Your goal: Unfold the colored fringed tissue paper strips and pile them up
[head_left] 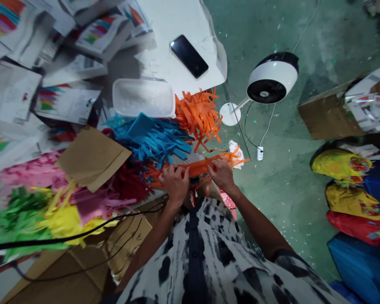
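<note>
Before us, a person's left hand [175, 183] and right hand [222, 173], slightly apart, grip a long orange bundle [198, 167]; blue strips [155, 141] lie just beyond, leftward.

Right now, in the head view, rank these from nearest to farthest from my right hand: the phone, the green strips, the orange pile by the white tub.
From your right hand:
1. Orange pile: just ahead, beside the white tub.
2. Phone: farther ahead, slightly left.
3. Green strips: far left.
</note>
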### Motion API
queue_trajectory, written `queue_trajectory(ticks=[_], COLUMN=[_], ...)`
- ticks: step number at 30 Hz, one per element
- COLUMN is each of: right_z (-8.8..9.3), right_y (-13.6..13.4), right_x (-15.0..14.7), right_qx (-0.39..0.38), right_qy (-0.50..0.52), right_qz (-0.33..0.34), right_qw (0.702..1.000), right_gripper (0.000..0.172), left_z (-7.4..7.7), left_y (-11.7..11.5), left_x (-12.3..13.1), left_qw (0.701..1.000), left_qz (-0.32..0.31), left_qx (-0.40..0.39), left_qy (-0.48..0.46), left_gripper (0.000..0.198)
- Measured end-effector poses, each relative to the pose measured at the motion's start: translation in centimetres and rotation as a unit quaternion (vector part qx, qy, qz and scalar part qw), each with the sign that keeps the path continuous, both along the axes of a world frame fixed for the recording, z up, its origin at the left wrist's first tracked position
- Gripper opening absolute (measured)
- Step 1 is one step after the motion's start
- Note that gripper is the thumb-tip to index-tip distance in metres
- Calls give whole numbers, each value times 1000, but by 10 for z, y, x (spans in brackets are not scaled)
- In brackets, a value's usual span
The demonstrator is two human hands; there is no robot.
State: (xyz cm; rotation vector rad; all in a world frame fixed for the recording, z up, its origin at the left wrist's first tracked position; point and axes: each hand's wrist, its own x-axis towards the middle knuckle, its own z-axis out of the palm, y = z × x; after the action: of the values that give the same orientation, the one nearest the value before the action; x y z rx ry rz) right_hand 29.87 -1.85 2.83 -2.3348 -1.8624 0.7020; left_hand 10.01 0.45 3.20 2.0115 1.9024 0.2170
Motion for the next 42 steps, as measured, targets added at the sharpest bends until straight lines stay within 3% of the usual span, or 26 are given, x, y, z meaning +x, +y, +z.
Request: queue_trajectory(ticks=[5,17,19,23,25,27,30,34,38,42], right_z=[-2,-4,-2,6,11,17,19,5,-10,-11], right_y=[2,10,11,6,-4,-19,-42,-57,-54,-45], right_x=[-8,-11,-13,-4,10,24,29,14,17,30], right_qx=[24,-17,-21,-2,41,105,180,186,168,165], right_qy=[-29,-38,-47,-79,-103,-125,-109,-50,-56,-62], right_qz=[-7,-21,-17,-14,-13,-10,58,209,234,229], right_qw=[999,999,999,997,994,987,976,959,956,957], right_gripper=[20,29,29,27,26,33,42,48,47,39], left_z=[-3,0,-3,-10,-10,-8,-2,0,-6,-10], left_y=[3,1,2,10,13,12,4,-7,-14,-15], left_x=[2,1,-1,-6,-7,-7,-4,-4,-10,-28], left_qw=[999,1000,998,953,941,947,953,951,943,941], left_qz=[-16,-14,-62,-284,-319,-309,-295,-299,-323,-327], left_qx=[12,4,17,-14,-14,1,16,23,27,39], left_qy=[28,13,-21,-107,-109,-90,-70,-73,-70,-76], left_gripper=[32,32,28,30,30,34,38,46,52,50])
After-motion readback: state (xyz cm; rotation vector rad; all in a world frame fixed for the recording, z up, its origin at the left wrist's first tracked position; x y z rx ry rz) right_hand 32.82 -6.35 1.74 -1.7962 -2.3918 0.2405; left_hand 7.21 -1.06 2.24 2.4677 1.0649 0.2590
